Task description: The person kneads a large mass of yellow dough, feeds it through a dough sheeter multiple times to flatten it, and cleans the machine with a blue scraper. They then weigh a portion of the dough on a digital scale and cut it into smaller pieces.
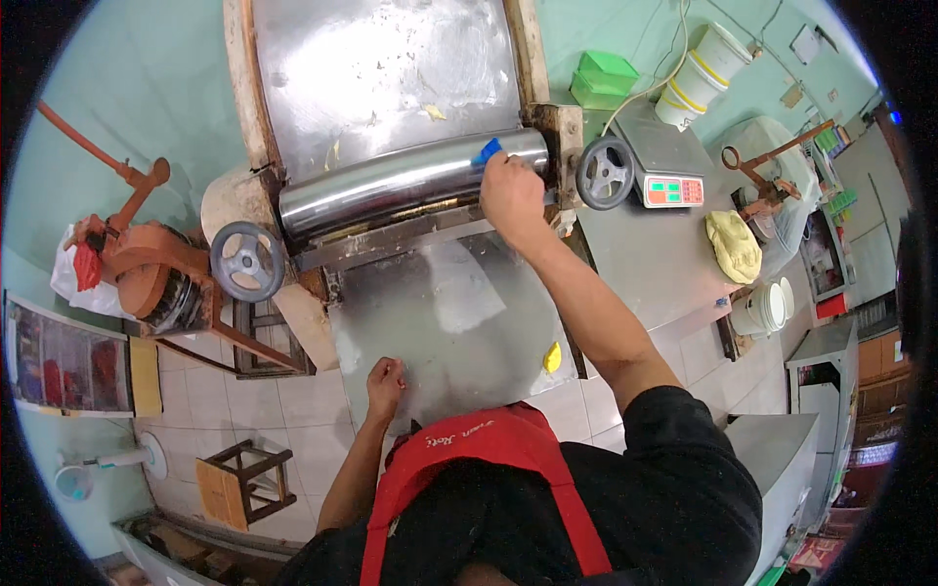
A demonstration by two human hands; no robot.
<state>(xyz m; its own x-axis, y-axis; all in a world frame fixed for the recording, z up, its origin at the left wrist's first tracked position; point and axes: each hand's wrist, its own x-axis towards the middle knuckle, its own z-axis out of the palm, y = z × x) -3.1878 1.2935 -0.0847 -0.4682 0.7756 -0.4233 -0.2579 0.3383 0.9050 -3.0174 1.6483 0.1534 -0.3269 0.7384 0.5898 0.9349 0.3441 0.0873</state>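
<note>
Head view: shiny steel roller [391, 183]; blue scraper [486, 153].

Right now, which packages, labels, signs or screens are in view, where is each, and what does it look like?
Scale display: front of the grey weighing scale right of the roller, red panel with green lit windows.
Poster: far left by the floor, rectangular, dark pictures with red patches.
White buckets: top right, stacked, yellow bands.
Green box: top right, lidded plastic.
Paper notice: upper right wall, small and white.
</note>
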